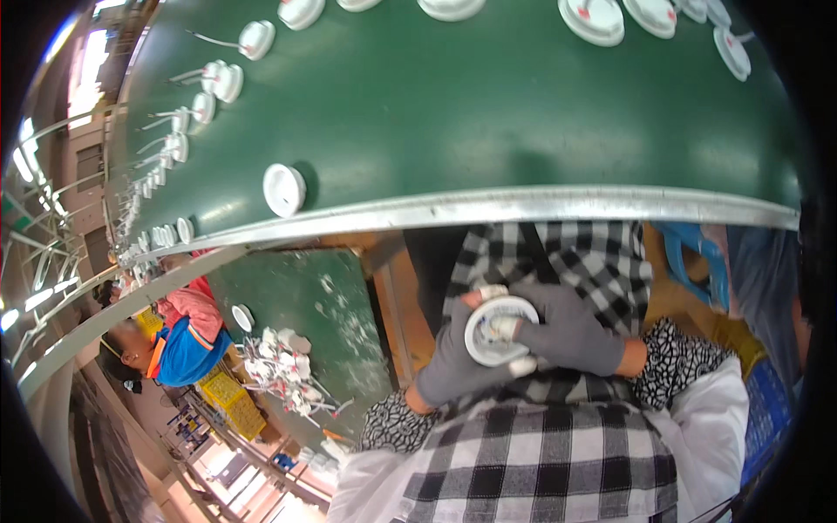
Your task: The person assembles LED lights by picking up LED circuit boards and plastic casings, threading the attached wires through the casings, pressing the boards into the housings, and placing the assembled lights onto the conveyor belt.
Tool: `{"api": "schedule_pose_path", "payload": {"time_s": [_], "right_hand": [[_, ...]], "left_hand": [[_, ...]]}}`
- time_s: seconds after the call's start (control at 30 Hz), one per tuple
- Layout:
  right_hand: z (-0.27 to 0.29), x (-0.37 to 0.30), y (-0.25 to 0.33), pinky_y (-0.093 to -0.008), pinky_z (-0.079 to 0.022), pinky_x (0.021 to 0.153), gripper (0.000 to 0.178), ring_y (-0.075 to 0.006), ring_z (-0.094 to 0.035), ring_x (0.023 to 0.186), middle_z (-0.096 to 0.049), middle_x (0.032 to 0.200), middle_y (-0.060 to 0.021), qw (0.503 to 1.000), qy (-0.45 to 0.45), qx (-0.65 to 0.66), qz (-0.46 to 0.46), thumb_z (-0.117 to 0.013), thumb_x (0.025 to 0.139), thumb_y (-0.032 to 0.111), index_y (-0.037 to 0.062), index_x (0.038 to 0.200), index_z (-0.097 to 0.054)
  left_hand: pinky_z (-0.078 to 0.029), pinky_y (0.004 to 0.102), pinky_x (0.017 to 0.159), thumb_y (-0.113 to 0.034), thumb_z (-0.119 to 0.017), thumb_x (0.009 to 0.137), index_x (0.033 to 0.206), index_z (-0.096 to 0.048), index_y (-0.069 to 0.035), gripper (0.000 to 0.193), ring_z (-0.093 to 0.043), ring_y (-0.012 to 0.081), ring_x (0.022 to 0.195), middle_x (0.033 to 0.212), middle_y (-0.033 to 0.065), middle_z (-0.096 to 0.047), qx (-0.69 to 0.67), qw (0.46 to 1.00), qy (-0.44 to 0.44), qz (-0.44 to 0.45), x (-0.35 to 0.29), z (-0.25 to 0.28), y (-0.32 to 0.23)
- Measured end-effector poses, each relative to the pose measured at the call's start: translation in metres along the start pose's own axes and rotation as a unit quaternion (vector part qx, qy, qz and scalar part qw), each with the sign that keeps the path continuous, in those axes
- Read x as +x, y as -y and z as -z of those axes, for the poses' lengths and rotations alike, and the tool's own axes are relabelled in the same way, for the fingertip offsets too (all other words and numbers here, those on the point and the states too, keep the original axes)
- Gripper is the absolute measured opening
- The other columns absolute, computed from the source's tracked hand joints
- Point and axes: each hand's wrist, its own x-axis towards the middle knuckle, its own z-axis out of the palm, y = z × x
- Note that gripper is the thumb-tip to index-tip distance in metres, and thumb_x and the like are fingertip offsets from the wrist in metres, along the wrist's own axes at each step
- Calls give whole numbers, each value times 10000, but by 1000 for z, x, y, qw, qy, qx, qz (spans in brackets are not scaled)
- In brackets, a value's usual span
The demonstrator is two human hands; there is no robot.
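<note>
Over my lap, my left hand in a grey glove with white-covered fingertips is closed round a round white plastic lamp housing. The housing's open side faces up, and small dark and bluish bits show inside it. From the right, my right hand, gloved the same way, reaches over the rim with its white-covered fingertips bent together inside the housing. Whatever they pinch is hidden. Beyond my hands, another white housing lies tipped on the green conveyor belt, near its metal edge.
White round lamps with wires line the belt's far and left sides. At left, a lower green table carries a heap of small white wired parts. A co-worker in a blue top sits beyond. A blue stool stands at right.
</note>
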Motion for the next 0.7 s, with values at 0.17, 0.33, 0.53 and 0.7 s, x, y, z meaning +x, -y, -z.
{"api": "schedule_pose_path", "payload": {"time_s": [0.17,0.33,0.53,0.7], "right_hand": [[30,23,32,-233,-501,613,387,-81,-610,651,-609,874,-48,981,163,70,-74,-617,909,299,9,1161,-579],[39,40,56,-189,-455,592,269,-43,-561,646,-571,810,-17,988,79,119,57,-608,907,199,6,1090,-567],[27,48,61,-182,-428,542,209,-24,-534,593,-560,693,20,999,35,37,2,-590,915,200,16,1015,-595],[50,48,44,-205,-397,546,145,-47,-516,572,-564,650,0,998,-54,40,-11,-577,904,146,10,948,-599]], "left_hand": [[-403,407,1017,-255,-649,872,1348,-415,10,592,-503,262,1200,1337,166,-478,-196,976,93,-3,17,59,-41],[-491,253,679,-161,-580,903,1199,-593,-17,329,-643,121,780,862,41,-685,366,910,-181,-68,108,149,-116],[-431,443,845,-214,-628,817,1166,-580,-132,361,-594,274,945,992,71,-625,763,597,-129,-213,224,235,-101],[-395,436,903,-289,-668,794,1228,-534,-123,484,-504,303,1077,1149,110,-515,681,643,-244,-252,167,222,-105]]}}
